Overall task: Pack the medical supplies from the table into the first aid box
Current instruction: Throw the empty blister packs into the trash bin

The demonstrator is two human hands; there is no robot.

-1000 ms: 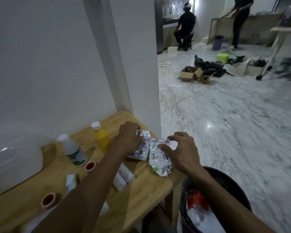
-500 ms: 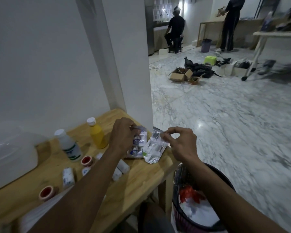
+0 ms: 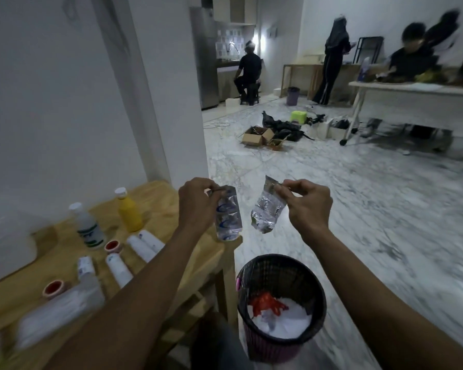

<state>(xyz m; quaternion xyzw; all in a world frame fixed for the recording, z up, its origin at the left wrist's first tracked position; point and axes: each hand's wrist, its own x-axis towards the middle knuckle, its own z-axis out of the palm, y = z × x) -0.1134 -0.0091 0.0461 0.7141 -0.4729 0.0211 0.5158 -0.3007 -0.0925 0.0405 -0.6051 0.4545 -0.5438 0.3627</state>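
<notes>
My left hand [image 3: 197,202] pinches the top of a blue-and-white tablet strip [image 3: 228,218] that hangs above the table's right end. My right hand [image 3: 306,206] pinches a silver foil tablet strip [image 3: 265,210], held in the air beyond the table edge, over the floor. On the wooden table [image 3: 198,256] lie a yellow bottle [image 3: 129,210], a clear bottle with a green label [image 3: 87,227], several white bandage rolls [image 3: 145,243] and red-cored tape rolls [image 3: 112,246]. The translucent first aid box [image 3: 8,240] stands at the far left.
A black mesh bin [image 3: 281,303] with white and red waste stands on the floor right of the table. A white wall and pillar [image 3: 166,102] rise behind the table. Further off are cardboard boxes [image 3: 257,136], a white table [image 3: 417,102] and three people.
Both hands have lifted their tablet strips off the table and now hold them hanging in the air. The view has tilted up and to the right.
</notes>
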